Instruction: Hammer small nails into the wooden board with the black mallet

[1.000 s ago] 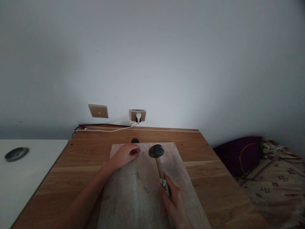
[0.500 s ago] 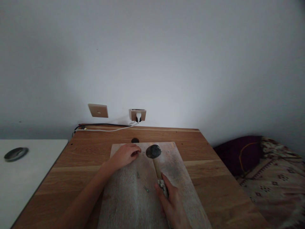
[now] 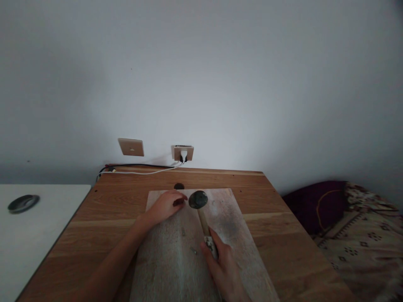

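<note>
Head view: the mallet [image 3: 198, 199] has shifted left over the board [image 3: 170, 268] on the desk [image 3: 289, 247] — now just beside the left hand [image 3: 165, 205], grip half-curled (contents hidden, can't tell) — right hand's [image 3: 222, 260] grip wrapped round its handle [image 3: 203, 222], leaving little clearance.

Mallet [image 3: 203, 222] — now nearer left hand [image 3: 166, 204]

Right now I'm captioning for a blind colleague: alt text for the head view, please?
A person's right hand grips a mallet, its dark head beside the curled left hand, over a worn board. The board lies on a wooden table; behind it, a plug sits in a wall socket.
</note>
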Available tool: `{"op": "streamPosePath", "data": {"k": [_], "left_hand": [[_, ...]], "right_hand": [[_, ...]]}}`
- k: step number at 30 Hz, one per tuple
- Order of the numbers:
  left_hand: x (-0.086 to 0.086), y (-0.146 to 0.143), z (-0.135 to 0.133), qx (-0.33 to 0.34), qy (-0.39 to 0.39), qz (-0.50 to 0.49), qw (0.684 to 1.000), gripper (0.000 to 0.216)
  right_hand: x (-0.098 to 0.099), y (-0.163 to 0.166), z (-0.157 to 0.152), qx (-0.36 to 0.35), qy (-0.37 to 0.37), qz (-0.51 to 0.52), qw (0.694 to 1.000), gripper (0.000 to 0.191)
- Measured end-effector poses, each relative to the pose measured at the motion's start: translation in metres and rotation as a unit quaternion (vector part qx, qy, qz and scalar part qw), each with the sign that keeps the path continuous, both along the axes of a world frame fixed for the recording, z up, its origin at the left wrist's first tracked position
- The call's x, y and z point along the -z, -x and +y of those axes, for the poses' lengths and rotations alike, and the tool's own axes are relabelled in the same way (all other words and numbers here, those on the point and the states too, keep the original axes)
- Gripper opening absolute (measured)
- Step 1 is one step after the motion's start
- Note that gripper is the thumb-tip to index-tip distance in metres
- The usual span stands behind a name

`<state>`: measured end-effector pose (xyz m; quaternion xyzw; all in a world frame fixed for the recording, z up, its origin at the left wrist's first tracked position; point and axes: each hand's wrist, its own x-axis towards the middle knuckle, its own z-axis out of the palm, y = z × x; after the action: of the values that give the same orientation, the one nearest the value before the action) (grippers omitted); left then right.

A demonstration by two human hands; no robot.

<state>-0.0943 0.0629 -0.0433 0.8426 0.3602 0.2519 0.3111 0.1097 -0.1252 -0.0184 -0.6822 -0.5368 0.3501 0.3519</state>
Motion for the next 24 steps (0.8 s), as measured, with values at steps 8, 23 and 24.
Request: {"op": "streamPosePath", "data": {"k": [8,23,24], "left_hand": [[0.0,0.0,-0.001,-0.042,0.053,-0.025,0.997,0.045],[-0.039,0.019,-0.01,0.041,0.042,0.163,0.985,0.022],[-0.043,0.019,-0.013,0.072,0.049,0.181,0.98,0.022]], "right_hand": [[-0.004,0.012,0.008,-0.049,0.003,-0.005,0.999,0.053],[-0.001,0.013,0.0,-0.012,-0.027,0.0,1.0,0.064],[-0.002,0.012,-0.001,-0.005,-0.032,0.002,0.999,0.065]]}}
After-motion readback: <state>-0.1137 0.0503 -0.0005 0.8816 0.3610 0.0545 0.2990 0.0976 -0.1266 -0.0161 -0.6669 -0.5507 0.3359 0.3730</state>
